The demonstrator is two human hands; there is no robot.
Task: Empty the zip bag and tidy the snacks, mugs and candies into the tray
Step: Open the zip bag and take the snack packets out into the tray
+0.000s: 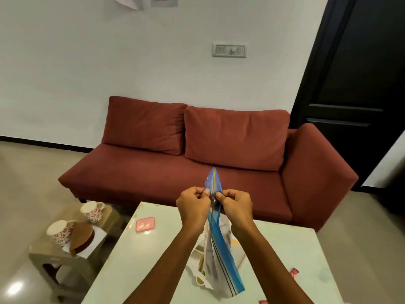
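I hold a clear zip bag [221, 249] with a blue zip strip upright above the pale table [140, 260]. My left hand [192, 205] pinches one lip of the bag's mouth and my right hand [235, 205] pinches the other, thumbs nearly touching at the zip. White packets show through the bag's lower part. Two white mugs with red flower prints [92, 211] [60, 232] stand on a low side table [43, 251] at the left, beside a brown round tray [82, 238]. Small red candies [294, 272] [264, 302] lie on the table at the right.
A pink flat lid or box [145, 224] lies on the table's far left part. A red sofa [197, 154] stands right behind the table. A dark door [359, 84] is at the right. A snack packet [200, 279] lies under the bag.
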